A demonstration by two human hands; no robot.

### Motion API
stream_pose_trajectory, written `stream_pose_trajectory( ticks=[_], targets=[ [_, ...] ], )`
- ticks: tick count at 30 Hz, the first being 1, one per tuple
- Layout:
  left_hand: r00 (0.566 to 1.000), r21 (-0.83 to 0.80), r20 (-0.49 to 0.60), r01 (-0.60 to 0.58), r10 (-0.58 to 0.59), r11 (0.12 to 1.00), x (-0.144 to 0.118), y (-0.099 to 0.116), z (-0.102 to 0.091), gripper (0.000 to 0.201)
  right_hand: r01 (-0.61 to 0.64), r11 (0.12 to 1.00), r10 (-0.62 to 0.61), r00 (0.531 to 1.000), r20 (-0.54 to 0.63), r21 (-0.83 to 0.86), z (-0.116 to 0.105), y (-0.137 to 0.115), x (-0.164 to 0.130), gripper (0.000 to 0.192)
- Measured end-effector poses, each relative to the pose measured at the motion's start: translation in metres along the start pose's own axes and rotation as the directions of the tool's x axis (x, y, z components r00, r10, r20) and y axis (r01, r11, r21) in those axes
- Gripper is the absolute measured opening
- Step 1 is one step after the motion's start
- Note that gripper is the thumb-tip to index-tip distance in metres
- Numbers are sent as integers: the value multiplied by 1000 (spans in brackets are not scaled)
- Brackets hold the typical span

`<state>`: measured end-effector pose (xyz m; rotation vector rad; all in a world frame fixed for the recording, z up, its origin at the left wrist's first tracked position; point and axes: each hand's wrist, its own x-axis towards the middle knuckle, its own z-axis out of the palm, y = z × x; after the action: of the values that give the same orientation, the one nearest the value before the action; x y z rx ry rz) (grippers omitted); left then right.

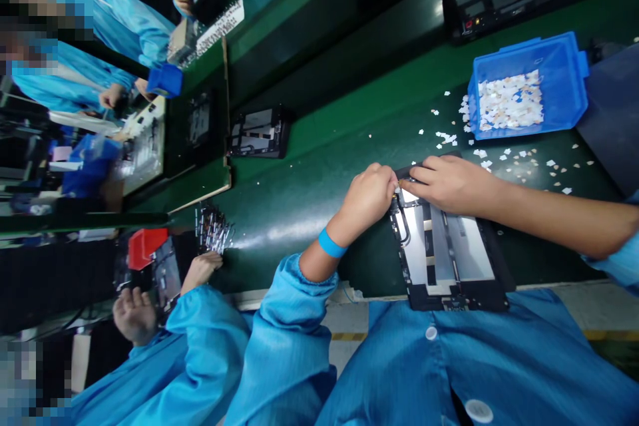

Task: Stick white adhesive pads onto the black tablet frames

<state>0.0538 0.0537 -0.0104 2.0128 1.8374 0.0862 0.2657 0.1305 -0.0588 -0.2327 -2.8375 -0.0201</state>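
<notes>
An opened tablet (469, 249) lies in front of me, its near edge at the bench edge. Silver panels, dark strips and cables show inside its black frame. My left hand (370, 194), with a blue band at the wrist, is closed in a pinch at the tablet's far left corner. My right hand (452, 183) reaches over the far edge, its fingertips pressed together at that same corner, close to the left fingers. A tiny pale piece shows between the hands; what the fingertips grip is too small to make out.
A blue bin (559, 90) of small white pieces stands at the far right, with loose pieces (483, 154) scattered nearby. Another opened tablet (259, 131) lies farther left. Beside me, a co-worker's hand (202, 271) is near a pile of thin strips (212, 229). More workers sit across.
</notes>
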Motion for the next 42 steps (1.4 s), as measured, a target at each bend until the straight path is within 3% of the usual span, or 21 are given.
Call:
stream_pose_trajectory(
  ticks=[17,25,35,42],
  targets=[
    [998,51,-34,60,-59,997,-4,6,8,19,4,1000,-5,1000,-25,-14,2,0,-1,33],
    [984,56,-71,170,-165,984,-7,15,15,15,-13,1000,13,1000,-24,4,3,-1,-2,34],
    [973,-199,-74,200,-218,959,0,6,20,12,-15,1000,14,1000,-7,-25,4,-2,-5,34],
    [950,-466,88,305,-300,831,18,-12,15,22,-20,999,19,1000,-13,-32,7,-1,-7,37]
  ],
)
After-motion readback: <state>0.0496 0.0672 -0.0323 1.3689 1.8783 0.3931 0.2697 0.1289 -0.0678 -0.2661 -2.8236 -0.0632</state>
